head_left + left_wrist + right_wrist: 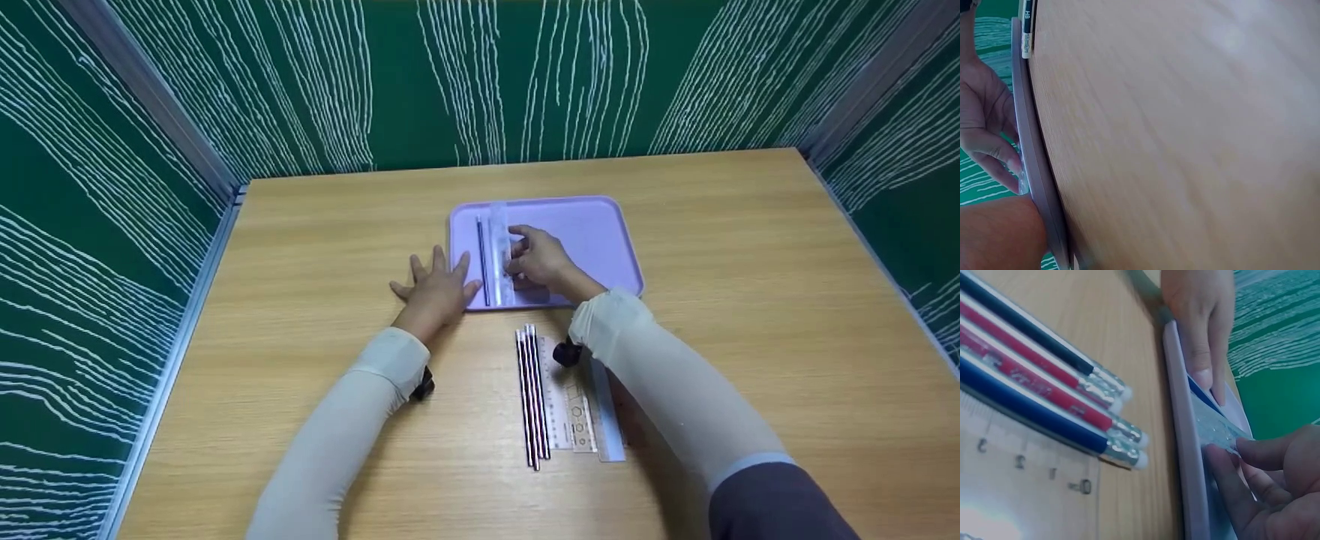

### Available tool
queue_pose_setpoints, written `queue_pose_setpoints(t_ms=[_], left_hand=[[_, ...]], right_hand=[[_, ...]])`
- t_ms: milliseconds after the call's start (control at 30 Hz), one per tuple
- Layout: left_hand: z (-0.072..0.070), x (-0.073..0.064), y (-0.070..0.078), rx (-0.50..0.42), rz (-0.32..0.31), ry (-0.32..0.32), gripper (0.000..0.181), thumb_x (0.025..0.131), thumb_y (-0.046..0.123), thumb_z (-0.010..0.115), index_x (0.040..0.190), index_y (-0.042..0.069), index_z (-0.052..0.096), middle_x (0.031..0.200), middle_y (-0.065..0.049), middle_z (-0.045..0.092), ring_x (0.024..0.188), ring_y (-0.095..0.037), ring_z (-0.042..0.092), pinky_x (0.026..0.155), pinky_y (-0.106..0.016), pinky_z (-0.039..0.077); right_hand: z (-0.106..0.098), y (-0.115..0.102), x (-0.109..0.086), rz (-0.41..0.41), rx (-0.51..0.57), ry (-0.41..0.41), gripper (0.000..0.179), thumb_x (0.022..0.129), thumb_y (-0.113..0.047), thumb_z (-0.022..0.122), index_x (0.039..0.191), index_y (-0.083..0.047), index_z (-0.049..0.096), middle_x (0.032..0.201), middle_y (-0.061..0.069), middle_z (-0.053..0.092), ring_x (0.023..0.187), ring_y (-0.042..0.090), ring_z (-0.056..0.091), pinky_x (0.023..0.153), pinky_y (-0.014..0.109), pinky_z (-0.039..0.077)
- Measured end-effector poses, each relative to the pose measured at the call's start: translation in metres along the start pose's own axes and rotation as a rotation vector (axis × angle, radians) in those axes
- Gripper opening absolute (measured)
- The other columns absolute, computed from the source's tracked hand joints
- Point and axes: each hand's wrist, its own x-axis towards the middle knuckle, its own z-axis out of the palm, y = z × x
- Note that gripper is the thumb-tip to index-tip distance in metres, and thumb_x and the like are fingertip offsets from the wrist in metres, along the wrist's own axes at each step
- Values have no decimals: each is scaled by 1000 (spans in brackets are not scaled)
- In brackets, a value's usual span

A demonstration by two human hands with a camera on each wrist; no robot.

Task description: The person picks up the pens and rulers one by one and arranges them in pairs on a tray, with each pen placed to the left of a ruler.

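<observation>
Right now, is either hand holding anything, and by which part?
The right hand pinches a clear ruler by its long edge; the left hand, spread out, holds nothing.

Colours and patterns: a plain lilac tray (577,232) bears a dark pencil (483,262) and a colourless, transparent ruler (499,255), upon a yellow-brown worktop (337,300) with horizontal wood grain. Nearer the person, one near-black pencil (1027,328), two red pencils (1033,379) and one blue pencil (1036,408) have silver ferrules (1121,451) and white erasers (1141,459), beside a clear ruler (555,397) with black graduations, a clear stencil ruler (579,416) patterned with hexagons, and a pale-blue ruler (610,420). Green walls (405,90) carry wavy white lines between grey posts (150,90); the long sleeves (375,382) are off-white.
</observation>
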Motion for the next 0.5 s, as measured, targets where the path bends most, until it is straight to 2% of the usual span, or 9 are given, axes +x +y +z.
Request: queue_pose_setpoints(t_ms=[200, 333, 433, 500], left_hand=[[-1, -1, 1, 21, 12, 3, 63, 106, 60, 35, 163, 39, 19, 173, -14, -1, 153, -57, -6, 104, -90, 5], [-1, -1, 1, 28, 9, -1, 63, 106, 60, 35, 163, 39, 19, 173, -14, -1, 153, -57, -6, 104, -90, 5], [-1, 0, 1, 25, 3, -4, 63, 106, 60, 35, 163, 39, 19, 173, -13, -1, 153, -56, -7, 105, -90, 5], [-1, 0, 1, 23, 1, -4, 63, 106, 60, 35, 163, 39, 19, 173, -13, -2, 153, -56, -7, 105, -89, 4]], right_hand=[[4, 0, -1, -92, -236, 64, 70, 87, 0, 74, 151, 2, 46, 97, 9, 71, 70, 10, 64, 63, 22, 57], [7, -1, -1, -130, -360, 97, 66, 86, -5, 75, 146, 4, 51, 99, 13, 76, 79, 16, 68, 82, 29, 58], [8, -2, 0, -140, -403, 108, 63, 86, -8, 76, 144, 3, 54, 102, 15, 77, 89, 23, 71, 97, 36, 56], [9, -2, 0, -145, -421, 116, 61, 87, -8, 76, 143, 3, 56, 103, 16, 77, 94, 26, 71, 102, 38, 54]])
